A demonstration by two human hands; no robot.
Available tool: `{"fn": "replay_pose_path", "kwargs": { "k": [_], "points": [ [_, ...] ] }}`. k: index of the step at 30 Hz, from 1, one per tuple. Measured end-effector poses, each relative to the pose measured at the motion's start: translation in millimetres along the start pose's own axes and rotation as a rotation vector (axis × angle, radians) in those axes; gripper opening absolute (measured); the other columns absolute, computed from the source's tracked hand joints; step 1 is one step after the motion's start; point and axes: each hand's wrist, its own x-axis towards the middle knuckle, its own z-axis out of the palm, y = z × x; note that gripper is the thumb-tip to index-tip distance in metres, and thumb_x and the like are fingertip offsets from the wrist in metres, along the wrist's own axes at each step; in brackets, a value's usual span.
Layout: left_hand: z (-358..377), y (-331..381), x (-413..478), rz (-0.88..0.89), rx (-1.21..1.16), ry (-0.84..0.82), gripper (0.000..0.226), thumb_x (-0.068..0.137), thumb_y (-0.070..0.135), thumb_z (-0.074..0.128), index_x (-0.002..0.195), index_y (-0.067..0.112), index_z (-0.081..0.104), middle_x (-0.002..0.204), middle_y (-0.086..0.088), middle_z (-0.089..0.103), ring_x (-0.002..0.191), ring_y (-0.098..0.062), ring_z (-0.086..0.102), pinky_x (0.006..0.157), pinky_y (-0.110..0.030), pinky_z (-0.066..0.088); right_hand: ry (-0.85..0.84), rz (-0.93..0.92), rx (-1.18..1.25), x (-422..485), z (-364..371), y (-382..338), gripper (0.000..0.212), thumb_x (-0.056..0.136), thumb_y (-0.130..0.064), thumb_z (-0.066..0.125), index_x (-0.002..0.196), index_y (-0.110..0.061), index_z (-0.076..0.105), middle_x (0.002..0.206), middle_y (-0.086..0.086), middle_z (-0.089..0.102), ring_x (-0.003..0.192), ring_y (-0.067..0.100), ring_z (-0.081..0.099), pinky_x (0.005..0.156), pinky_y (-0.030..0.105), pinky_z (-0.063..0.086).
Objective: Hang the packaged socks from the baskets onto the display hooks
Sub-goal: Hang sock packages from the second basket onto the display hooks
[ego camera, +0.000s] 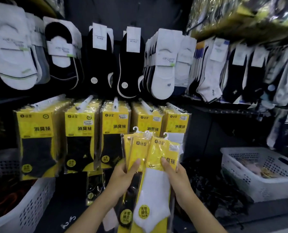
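Observation:
I hold a fanned bunch of yellow sock packs in front of the lower display row. My left hand (124,175) grips the rear packs (133,148), thumb on their front; these hold dark socks. My right hand (176,177) grips the front pack with white socks (156,182), thumb across its yellow card. White plastic hangers (148,132) stick up from the packs' tops. Behind them, display hooks (145,105) carry rows of matching yellow packs (114,132).
A white perforated basket (250,180) with some goods stands at the right, another white basket (27,207) at the lower left. Upper hooks carry white and black low-cut socks (163,64). More sock packs hang on the right wall (240,69). Black plastic bags lie on the floor.

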Motion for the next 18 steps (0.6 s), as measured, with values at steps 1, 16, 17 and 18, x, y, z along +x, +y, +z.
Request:
{"fn": "replay_pose_path", "kwargs": {
  "k": [1,16,17,18],
  "points": [
    [1.9,1.8,5.2,0.018,0.008,0.024,0.046,0.067,0.066,0.056,0.095,0.032,0.069,0.088,0.016,0.073,0.078,0.006,0.066,0.061,-0.005,0.045,0.039,-0.017,0.002,5.6,-8.3,-2.0,0.027,0.086,-0.032,0.064,0.109,-0.019,0.069,0.101,-0.002,0.075,0.092,0.014,0.072,0.068,0.020,0.056],
    [7.3,58.7,79.1,0.340,0.104,0.271,0.025,0.087,0.040,0.058,0.067,0.027,0.051,0.038,0.019,0.047,0.037,0.005,0.044,0.038,-0.006,0.033,0.280,-0.190,-0.174,151.9,-106.8,-30.5,0.014,0.095,-0.022,0.056,0.094,-0.012,0.066,0.088,-0.004,0.072,0.075,0.003,0.068,0.062,0.014,0.049],
    [7.1,57.9,80.7,0.331,0.091,0.274,0.025,0.088,0.040,0.058,0.066,0.028,0.050,0.038,0.019,0.047,0.036,0.005,0.044,0.038,-0.006,0.033,0.262,-0.183,-0.172,157.5,-105.7,-30.8,0.013,0.094,-0.023,0.057,0.095,-0.016,0.067,0.089,-0.005,0.073,0.076,0.001,0.068,0.063,0.014,0.049],
    [6.7,57.0,82.0,0.323,0.081,0.269,0.025,0.087,0.040,0.058,0.067,0.027,0.051,0.037,0.017,0.046,0.035,0.004,0.042,0.038,-0.007,0.032,0.239,-0.177,-0.178,162.2,-104.1,-30.6,0.012,0.094,-0.024,0.057,0.096,-0.018,0.068,0.090,-0.005,0.074,0.078,0.001,0.069,0.065,0.015,0.050]
  ]
}}
